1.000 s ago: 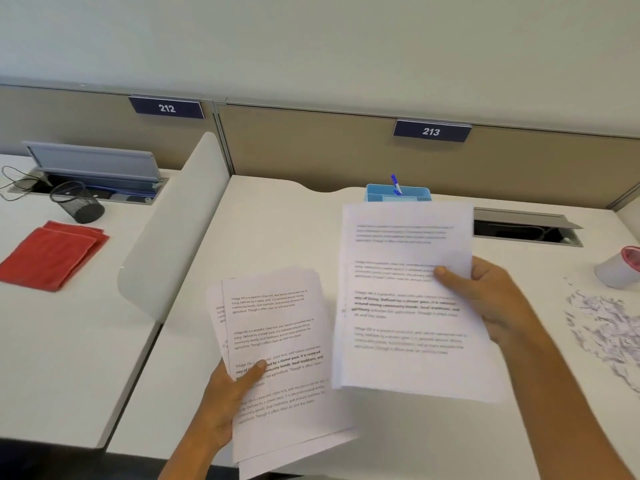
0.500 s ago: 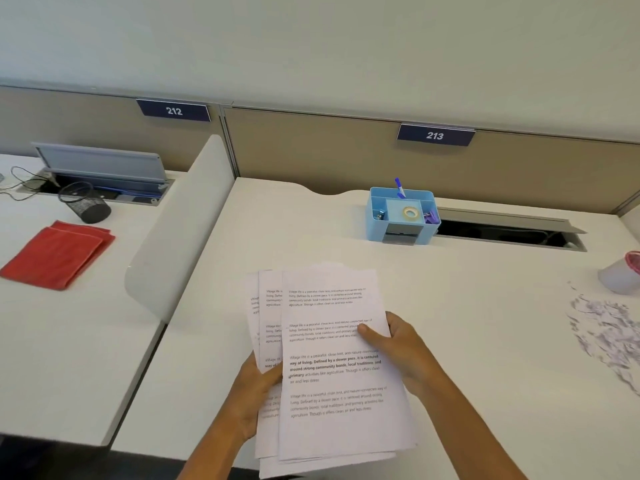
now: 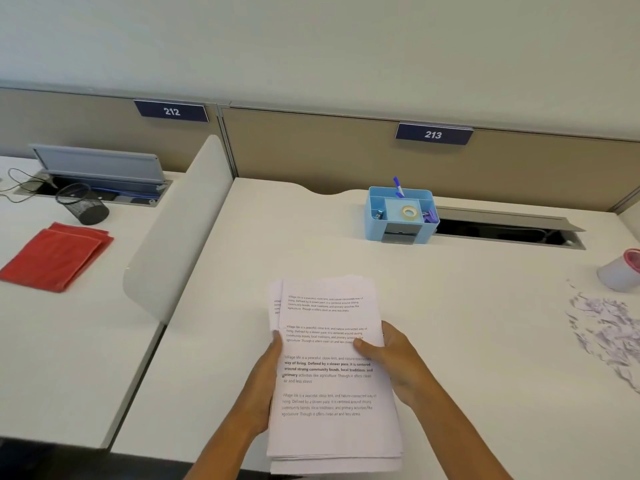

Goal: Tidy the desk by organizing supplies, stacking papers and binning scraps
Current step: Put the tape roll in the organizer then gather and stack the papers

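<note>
Fingers (image 3: 398,355) flanking the papers (image 3: 332,375)

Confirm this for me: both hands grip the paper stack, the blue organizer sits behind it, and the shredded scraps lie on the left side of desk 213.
Not quite. The head view shows the shredded scraps on the right side of desk 213, near the cup. The rest stands: the left hand and right hand grip the paper stack, with the blue organizer behind it.

Both forearms reach forward, the left hand (image 3: 266,382) and right hand (image 3: 398,365) gripping from opposite sides (right thumb on top).
</note>
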The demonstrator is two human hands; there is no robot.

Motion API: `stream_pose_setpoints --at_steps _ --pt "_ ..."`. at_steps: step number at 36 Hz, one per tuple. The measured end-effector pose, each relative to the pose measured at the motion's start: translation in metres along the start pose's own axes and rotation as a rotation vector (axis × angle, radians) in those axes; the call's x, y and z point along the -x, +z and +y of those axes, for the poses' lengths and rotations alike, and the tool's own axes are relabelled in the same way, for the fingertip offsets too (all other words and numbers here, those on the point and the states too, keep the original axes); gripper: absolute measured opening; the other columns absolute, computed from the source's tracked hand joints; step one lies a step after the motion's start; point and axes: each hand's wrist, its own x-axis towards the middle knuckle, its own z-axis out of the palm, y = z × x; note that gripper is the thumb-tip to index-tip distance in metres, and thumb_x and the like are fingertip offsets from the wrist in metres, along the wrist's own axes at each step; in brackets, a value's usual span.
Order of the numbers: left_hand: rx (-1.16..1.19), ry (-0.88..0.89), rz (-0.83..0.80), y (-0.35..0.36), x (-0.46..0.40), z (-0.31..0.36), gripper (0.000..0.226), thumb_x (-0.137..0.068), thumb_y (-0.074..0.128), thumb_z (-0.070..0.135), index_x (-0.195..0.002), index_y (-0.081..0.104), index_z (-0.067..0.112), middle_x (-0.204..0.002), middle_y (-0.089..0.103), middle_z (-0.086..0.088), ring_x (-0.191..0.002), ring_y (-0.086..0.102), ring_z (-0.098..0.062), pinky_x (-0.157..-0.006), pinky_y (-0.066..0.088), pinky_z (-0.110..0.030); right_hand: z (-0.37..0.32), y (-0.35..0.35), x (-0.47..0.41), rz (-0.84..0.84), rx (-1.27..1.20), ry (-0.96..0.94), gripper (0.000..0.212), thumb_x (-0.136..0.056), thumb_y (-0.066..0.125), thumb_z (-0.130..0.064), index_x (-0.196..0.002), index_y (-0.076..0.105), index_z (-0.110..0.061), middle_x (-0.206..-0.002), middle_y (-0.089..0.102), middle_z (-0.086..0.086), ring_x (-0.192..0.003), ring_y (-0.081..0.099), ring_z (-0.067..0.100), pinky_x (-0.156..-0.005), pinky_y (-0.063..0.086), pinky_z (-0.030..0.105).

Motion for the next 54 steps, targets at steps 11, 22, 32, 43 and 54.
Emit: stream_pose_setpoints --at_steps 11,22,32,43,54 --pt "-0.353 0.329 0.209 0.022 -0.024 0.01 0.042 -0.101 0.077 0.02 -0.138 0.063 0.035 -0.127 0.079 0.009 -0.11 0.078 -0.013 -0.08 0.067 -0.025 -0.011 0.005 -0.009 0.351 0.191 -0.236 0.027 -0.089 0.079 -0.017 -0.11 0.068 -0.028 -0.105 0.078 -0.007 -0.092 0.077 0.016 -0.08 0.066 0.043" --pt "-0.255 0.466 0.263 0.044 -0.038 0.014 0.034 -0.1 0.078 0.013 -0.119 0.067 0.039 -0.113 0.079 0.01 -0.111 0.073 -0.012 -0.08 0.062 -0.02 -0.005 0.004 0.0 0.458 0.037 -0.462 0.03 -0.096 0.073 -0.016 -0.122 0.066 -0.03 -0.109 0.075 -0.012 -0.103 0.07 0.006 -0.088 0.058 0.028" --pt "-0.2 0.607 0.315 0.037 -0.038 -0.004 0.075 -0.095 0.083 0.008 -0.115 0.057 0.075 -0.115 0.075 0.023 -0.115 0.07 -0.006 -0.097 0.059 -0.028 0.029 -0.001 0.0 0.41 0.08 -0.381 0.048 -0.095 0.075 -0.025 -0.135 0.055 -0.043 -0.124 0.069 -0.019 -0.122 0.062 0.005 -0.104 0.052 0.037" --pt "-0.341 0.684 0.154 0.036 -0.04 0.008 0.067 -0.093 0.085 0.012 -0.137 0.052 0.049 -0.131 0.064 0.022 -0.123 0.062 -0.013 -0.093 0.059 -0.02 0.02 -0.003 -0.004 0.368 0.087 -0.46 0.071 -0.08 0.09 -0.02 -0.137 0.051 -0.04 -0.126 0.067 -0.016 -0.125 0.059 0.008 -0.109 0.052 0.046" --pt "-0.467 0.671 0.18 0.038 -0.04 0.013 0.07 -0.094 0.082 0.025 -0.149 0.044 0.045 -0.129 0.07 0.02 -0.123 0.065 -0.004 -0.093 0.06 -0.017 0.014 -0.005 -0.004 0.34 0.105 -0.539 0.058 -0.086 0.084 -0.018 -0.133 0.053 -0.035 -0.123 0.068 -0.008 -0.121 0.062 0.015 -0.104 0.055 0.043"
